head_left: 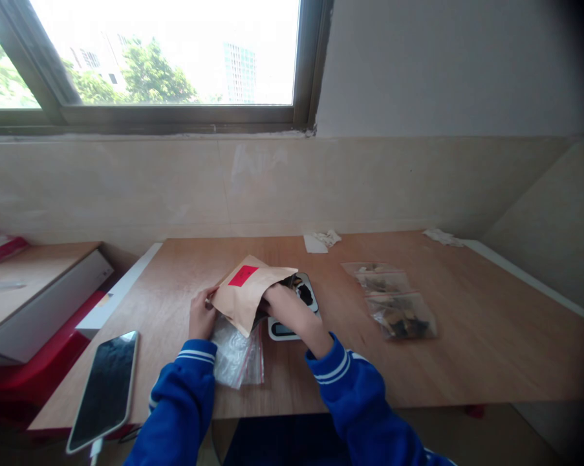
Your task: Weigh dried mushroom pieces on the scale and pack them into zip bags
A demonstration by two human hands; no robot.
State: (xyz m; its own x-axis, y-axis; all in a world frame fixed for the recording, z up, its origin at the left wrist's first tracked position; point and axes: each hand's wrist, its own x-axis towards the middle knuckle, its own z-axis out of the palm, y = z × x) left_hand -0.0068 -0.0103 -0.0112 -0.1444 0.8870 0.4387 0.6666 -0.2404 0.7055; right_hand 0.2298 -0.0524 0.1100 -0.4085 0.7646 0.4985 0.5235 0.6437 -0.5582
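Note:
A brown kraft paper bag (233, 301) with a red label (244, 276) is tilted over the table, its mouth towards the right. My left hand (203, 315) grips the bag at its left end. Reaching into the mouth from the right is my right hand (278, 301); the bag hides its fingers. Partly behind the bag and my right arm sits a white kitchen scale (276, 331), with dark dried pieces (304, 293) on it. Clear zip bags (233, 356) lie beneath my left hand and the paper bag.
Filled zip bags (403, 317) holding dark and tan pieces lie to the right on the wooden table (340, 375). A phone (106, 388) with a cable plugged in rests at the left front. Crumpled white paper (326, 239) lies near the wall.

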